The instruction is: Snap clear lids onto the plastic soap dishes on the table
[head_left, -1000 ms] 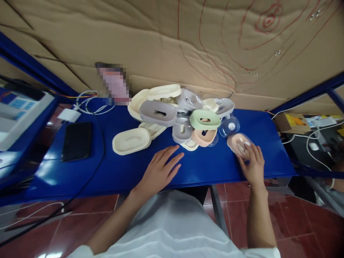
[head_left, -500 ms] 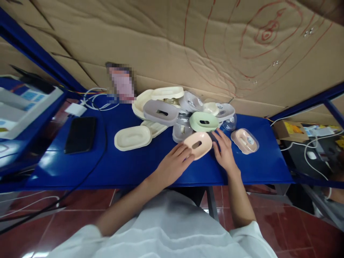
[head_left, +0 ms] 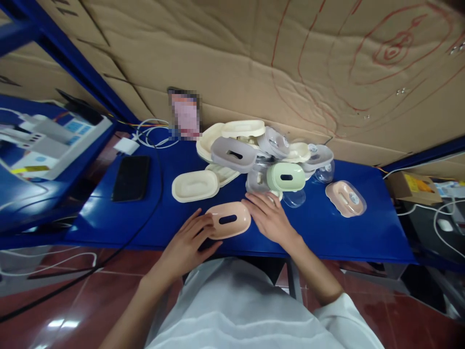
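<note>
Left hand: my left hand (head_left: 189, 242) sits low in the middle of the frame, fingers curled onto the near left edge of the pink slotted lid (head_left: 228, 219), grasping it against the blue table (head_left: 145, 228).
Right hand: my right hand (head_left: 271, 220) lies just right of centre, palm down and fingers spread loose, fingertips touching the right end of the same lid; it grips nothing.
Pink slotted lid: an oval peach-pink piece with a dark slot in its top, flat on the table near the front edge, between my two hands.
Pile: behind the lid, at the centre of the frame, I see a heap of oval plastic pieces, with a grey slotted lid (head_left: 232, 154) on its left and a green slotted lid (head_left: 286, 176) on its right, just beyond my right fingertips.
Cream tray: a cream tray (head_left: 195, 185) lies alone left of the pile, apart from my left hand.
Pink dish: a pink dish (head_left: 346, 198) stands alone at the right of the table, well apart from both hands.
Phone: a black phone (head_left: 131, 178) lies flat at the left of the table.
Backdrop: brown cardboard (head_left: 218, 53) fills the upper frame.
</note>
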Tool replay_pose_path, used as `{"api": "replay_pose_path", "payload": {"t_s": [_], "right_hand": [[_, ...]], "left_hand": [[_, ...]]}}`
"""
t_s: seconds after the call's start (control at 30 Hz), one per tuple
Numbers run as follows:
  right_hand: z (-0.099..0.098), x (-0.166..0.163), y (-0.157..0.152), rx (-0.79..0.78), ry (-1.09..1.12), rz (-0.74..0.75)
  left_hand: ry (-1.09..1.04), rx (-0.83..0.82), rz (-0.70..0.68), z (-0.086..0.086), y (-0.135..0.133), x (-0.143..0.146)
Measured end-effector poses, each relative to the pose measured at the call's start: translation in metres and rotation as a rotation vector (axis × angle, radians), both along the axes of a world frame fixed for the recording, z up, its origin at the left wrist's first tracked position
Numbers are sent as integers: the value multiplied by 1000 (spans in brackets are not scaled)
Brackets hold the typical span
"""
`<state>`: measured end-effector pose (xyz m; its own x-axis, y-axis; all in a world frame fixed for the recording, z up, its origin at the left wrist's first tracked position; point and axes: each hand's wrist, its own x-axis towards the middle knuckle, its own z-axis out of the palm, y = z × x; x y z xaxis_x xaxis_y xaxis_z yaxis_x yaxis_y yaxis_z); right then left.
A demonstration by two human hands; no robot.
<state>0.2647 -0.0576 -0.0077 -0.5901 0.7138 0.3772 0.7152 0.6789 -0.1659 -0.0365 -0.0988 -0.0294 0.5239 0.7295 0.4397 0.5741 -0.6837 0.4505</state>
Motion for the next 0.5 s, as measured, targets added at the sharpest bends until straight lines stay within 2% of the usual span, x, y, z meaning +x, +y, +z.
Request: {"api": "replay_pose_path", "payload": {"t_s": [0.07, 0.13, 0.23, 0.3, 0.4, 0.5], "right_hand": [[0, -16, 3, -23, -38, 31], [-2, -24, 2, -33, -59, 75], [-8, -25, -11, -47, -77, 143], [-14, -20, -26, -48, -75, 141], [-21, -4, -51, -51, 1, 71], [-21, 15, -71, -65, 212, -127]], "left_hand": [[-42, -5, 50, 4, 4, -12], [-31, 23, 164, 5, 15, -22], [130, 86, 332, 1, 40, -32], [188, 102, 382, -4, 54, -35], [177, 83, 356, -10, 55, -37], [158, 47, 224, -11, 31, -36]]}}
